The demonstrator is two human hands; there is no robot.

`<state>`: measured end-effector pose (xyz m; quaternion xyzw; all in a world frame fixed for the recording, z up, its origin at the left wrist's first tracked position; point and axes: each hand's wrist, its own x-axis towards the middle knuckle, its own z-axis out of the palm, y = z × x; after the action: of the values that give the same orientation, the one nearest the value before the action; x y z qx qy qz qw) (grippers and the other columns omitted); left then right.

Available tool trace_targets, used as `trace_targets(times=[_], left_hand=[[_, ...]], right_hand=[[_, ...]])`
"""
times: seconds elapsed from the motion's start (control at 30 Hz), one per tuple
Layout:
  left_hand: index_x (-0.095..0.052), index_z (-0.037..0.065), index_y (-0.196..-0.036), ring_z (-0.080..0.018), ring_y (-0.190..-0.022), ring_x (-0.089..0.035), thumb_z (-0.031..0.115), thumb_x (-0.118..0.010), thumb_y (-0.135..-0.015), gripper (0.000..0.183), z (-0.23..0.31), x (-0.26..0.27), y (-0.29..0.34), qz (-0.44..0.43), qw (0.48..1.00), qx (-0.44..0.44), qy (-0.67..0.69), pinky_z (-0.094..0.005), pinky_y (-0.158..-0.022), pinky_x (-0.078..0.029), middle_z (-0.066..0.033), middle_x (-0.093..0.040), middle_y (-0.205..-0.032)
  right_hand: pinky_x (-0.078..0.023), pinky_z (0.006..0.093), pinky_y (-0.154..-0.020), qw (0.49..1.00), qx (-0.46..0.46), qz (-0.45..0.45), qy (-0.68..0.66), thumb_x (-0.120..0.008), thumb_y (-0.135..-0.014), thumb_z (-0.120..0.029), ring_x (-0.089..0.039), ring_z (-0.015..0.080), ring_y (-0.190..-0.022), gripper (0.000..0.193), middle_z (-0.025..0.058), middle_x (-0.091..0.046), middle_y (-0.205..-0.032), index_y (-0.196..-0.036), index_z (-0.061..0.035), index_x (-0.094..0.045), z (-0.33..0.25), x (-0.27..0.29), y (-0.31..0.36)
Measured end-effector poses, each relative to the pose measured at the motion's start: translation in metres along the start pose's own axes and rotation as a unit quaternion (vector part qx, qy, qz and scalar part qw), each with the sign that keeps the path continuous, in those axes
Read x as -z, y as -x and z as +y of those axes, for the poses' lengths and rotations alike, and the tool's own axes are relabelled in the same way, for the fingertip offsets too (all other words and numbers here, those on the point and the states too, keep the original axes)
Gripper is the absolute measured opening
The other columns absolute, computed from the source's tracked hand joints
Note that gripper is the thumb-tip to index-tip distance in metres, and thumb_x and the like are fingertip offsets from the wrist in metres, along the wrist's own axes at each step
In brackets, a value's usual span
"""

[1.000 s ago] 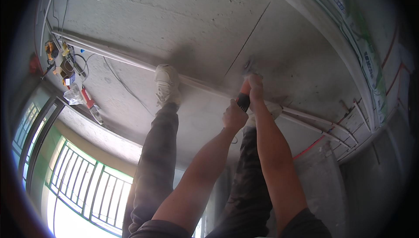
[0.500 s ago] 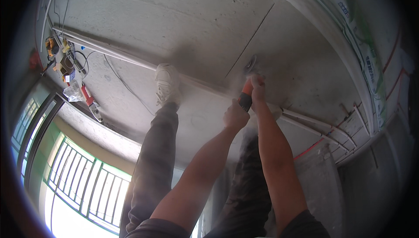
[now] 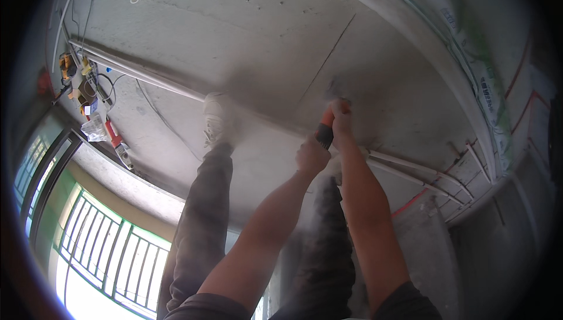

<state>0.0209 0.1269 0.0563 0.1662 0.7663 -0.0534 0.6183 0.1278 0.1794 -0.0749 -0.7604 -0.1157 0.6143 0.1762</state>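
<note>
Both of my hands grip an orange and black angle grinder (image 3: 327, 119) held low over the grey concrete floor (image 3: 264, 44). My left hand (image 3: 312, 154) is wrapped round the black rear part of its body. Farther forward, my right hand (image 3: 342, 120) is closed round the orange front, near the head. The grinder's disc (image 3: 334, 89) is at the floor but blurred by dust, so I cannot tell how deep it sits. A thin straight dark line (image 3: 328, 56) runs along the floor and ends a little left of the disc.
My white shoe (image 3: 216, 117) stands beside white pipes (image 3: 141, 75) crossing the floor. More pipes (image 3: 410, 167) lie at right. Far left are a red and grey power tool (image 3: 119, 143), cables and several tools. A long plastic-wrapped bundle (image 3: 469, 68) curves along the right. Lower left is a railing (image 3: 111, 244).
The dust round the disc and my shoe has thickened, and the disc is harder to see. The whole view has shifted slightly. Both hands keep their grip on the angle grinder.
</note>
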Motion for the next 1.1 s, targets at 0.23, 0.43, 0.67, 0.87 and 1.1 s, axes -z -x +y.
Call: trace_targets(times=[0.23,0.43,0.67,0.87,1.1], left_hand=[[-0.059,0.004,-0.136,-0.0484,-0.118,-0.074,0.019,-0.073,-0.086,0.053,0.004,0.005,-0.005,-0.003,1.0,0.017,-0.018,-0.058,-0.102,-0.058,-0.0255,-0.077,-0.12],[-0.058,0.006,-0.143,-0.0469,-0.12,-0.073,0.019,-0.073,-0.087,0.059,0.007,0.004,-0.008,-0.001,1.0,0.009,0.001,-0.0571,-0.103,-0.058,-0.0251,-0.077,-0.122],[-0.055,0.008,-0.151,-0.0461,-0.121,-0.073,0.017,-0.074,-0.086,0.068,0.01,0.006,-0.01,-0.005,1.0,0.013,0.004,-0.0563,-0.104,-0.057,-0.0248,-0.077,-0.124],[-0.057,0.011,-0.151,-0.0453,-0.122,-0.073,0.017,-0.075,-0.086,0.068,0.016,0.011,-0.012,-0.02,1.0,-0.002,0.009,-0.056,-0.104,-0.057,-0.0246,-0.077,-0.125],[-0.061,0.009,-0.145,-0.0461,-0.124,-0.071,0.014,-0.073,-0.087,0.059,0.018,0.016,-0.017,0.002,0.999,-0.039,0.02,-0.0562,-0.104,-0.057,-0.0246,-0.076,-0.128]], right_hand=[[-0.05,0.035,-0.073,0.997,0.058,-0.056,0.015,-0.074,-0.102,-0.029,-0.061,0.0126,-0.081,0.02,-0.0021,-0.063,-0.087,-0.095,-0.0115,-0.068,-0.007,-0.005,0.0],[-0.049,0.034,-0.07,0.996,0.066,-0.058,-0.004,-0.073,-0.105,-0.029,-0.06,0.0113,-0.078,0.021,-0.0032,-0.063,-0.085,-0.093,-0.0125,-0.068,-0.005,-0.005,-0.006],[-0.05,0.0343,-0.069,0.996,0.064,-0.07,0.002,-0.075,-0.105,-0.029,-0.062,0.0124,-0.077,0.019,-0.0021,-0.065,-0.085,-0.098,-0.0115,-0.069,-0.02,-0.01,0.001],[-0.05,0.0342,-0.066,0.997,0.065,-0.038,-0.016,-0.075,-0.106,-0.032,-0.062,0.0135,-0.072,0.024,-0.002,-0.064,-0.08,-0.094,-0.011,-0.069,-0.024,-0.014,-0.001],[-0.051,0.0334,-0.069,0.994,0.097,-0.056,0.007,-0.077,-0.105,-0.036,-0.063,0.0136,-0.078,0.027,-0.0006,-0.066,-0.087,-0.102,-0.0103,-0.069,-0.04,-0.022,0.008]])
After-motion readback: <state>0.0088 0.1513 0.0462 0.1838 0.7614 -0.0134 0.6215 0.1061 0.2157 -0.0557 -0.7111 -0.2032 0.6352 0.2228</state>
